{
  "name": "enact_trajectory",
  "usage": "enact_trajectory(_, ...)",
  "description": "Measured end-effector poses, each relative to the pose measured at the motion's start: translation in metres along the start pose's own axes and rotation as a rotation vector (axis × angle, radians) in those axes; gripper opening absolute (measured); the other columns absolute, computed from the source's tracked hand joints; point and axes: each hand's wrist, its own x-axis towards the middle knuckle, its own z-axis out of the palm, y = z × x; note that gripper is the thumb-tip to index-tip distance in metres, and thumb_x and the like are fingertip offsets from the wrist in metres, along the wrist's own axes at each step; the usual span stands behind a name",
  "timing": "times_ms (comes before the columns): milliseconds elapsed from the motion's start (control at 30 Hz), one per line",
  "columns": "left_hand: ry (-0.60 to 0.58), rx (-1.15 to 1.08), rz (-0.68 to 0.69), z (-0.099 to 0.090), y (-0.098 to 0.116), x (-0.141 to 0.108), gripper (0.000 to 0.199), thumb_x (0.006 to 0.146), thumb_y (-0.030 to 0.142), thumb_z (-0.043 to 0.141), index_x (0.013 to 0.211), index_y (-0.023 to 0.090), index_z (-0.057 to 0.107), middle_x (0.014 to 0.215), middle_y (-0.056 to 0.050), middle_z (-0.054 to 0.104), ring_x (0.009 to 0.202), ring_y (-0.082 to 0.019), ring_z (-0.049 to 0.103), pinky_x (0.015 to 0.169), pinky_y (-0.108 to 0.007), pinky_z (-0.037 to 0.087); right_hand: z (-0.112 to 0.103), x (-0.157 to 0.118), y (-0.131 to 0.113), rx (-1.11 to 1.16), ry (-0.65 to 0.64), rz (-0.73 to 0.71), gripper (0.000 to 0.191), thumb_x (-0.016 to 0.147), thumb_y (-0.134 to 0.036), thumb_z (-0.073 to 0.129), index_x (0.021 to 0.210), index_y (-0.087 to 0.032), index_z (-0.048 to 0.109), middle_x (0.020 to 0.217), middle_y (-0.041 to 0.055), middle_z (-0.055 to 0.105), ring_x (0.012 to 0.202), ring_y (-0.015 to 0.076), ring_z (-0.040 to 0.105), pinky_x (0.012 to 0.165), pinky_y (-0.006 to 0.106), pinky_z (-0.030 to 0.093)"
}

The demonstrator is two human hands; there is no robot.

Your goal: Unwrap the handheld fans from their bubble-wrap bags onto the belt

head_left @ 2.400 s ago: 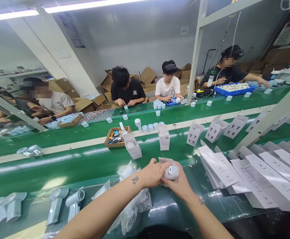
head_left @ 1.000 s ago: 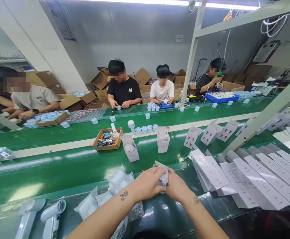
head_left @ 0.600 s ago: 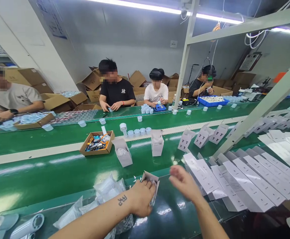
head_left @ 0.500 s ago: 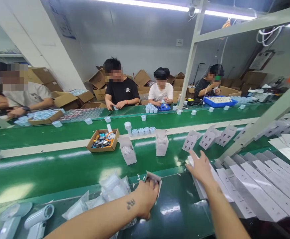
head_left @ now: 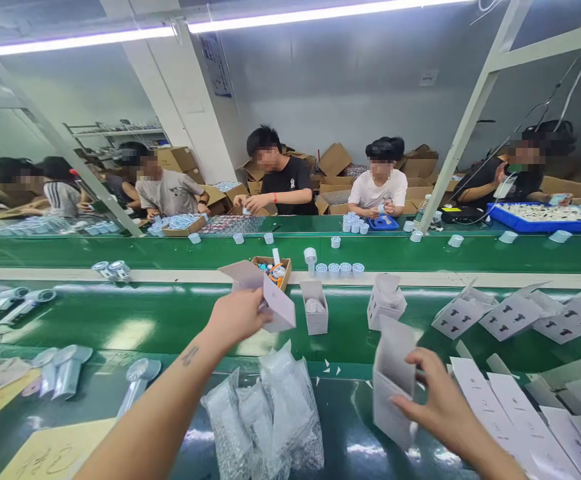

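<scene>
A white, open-topped box (head_left: 281,305) is gripped at its near side by the left hand (head_left: 235,318), fingers closed on it, over the green belt (head_left: 160,323). A second open box (head_left: 393,383) is nearer and to the right, held upright at its right side by the right hand (head_left: 438,393), thumb and fingers partly spread and curled about it. Between the hands, nearer the wearer, clear bagged parcels (head_left: 270,413) lie on the bench (head_left: 343,427). Beyond stands a filled box (head_left: 317,321); flat-lying cartons (head_left: 478,403) are just right of the right hand.
</scene>
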Motion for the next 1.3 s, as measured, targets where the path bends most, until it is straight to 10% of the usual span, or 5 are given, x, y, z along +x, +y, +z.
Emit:
enact_trajectory(267,-0.069,0.096,0.065,0.085,-0.04,0.083,0.034,0.081,0.022,0.059,0.114,0.015,0.062,0.116,-0.019,0.067,0.116,-0.034,0.053,0.091,-0.045,0.043,0.115,-0.016,-0.009,0.162,-0.04,0.04,0.04,0.076,-0.037,0.064,0.109,-0.024,0.046,0.139,0.0133,0.042,0.129,0.0318,0.046,0.096,0.046,0.049)
enact_trajectory(633,-0.22,0.218,1.119,0.185,0.077,-0.038,0.05,0.072,0.016,0.069,0.12,0.028,0.06,0.103,-0.009,0.071,0.097,-0.026,0.062,0.086,-0.039,0.043,0.104,-0.023,-0.029,0.26,-0.107,0.156,0.051,0.074,-0.025,0.057,0.124,-0.026,0.044,0.148,0.0115,0.038,0.134,0.0285,0.042,0.098,0.042,0.048)
enact_trajectory(800,-0.175,0.036,1.086,0.131,0.06,-0.048,0.052,0.065,0.021,0.071,0.115,0.031,0.062,0.092,-0.005,0.069,0.085,-0.027,0.063,0.071,-0.034,0.045,0.102,-0.021,-0.04,0.371,-0.119,0.218,0.058,0.071,-0.021,0.061,0.126,-0.027,0.043,0.139,0.0086,0.048,0.124,0.0256,0.052,0.097,0.043,0.05)
enact_trajectory(967,0.125,-0.722,0.524,0.058,0.046,-0.059,0.015,0.085,0.035,0.051,0.085,0.021,0.056,0.078,0.0,0.061,0.072,-0.016,0.058,0.065,-0.025,0.045,0.101,-0.012,-0.046,0.417,-0.148,0.155,0.059,0.067,-0.02,0.07,0.121,-0.025,0.046,0.132,0.0077,0.053,0.115,0.0249,0.057,0.098,0.043,0.049)
enact_trajectory(1300,0.434,-0.498,0.336,0.091,0.097,-0.058,0.022,0.092,0.023,0.038,0.079,0.021,0.056,0.088,-0.009,0.062,0.089,-0.024,0.057,0.08,-0.035,0.048,0.108,-0.004,-0.032,0.369,-0.169,-0.019,0.062,0.068,-0.017,0.072,0.123,-0.023,0.046,0.133,0.01,0.055,0.118,0.026,0.056,0.101,0.045,0.047)
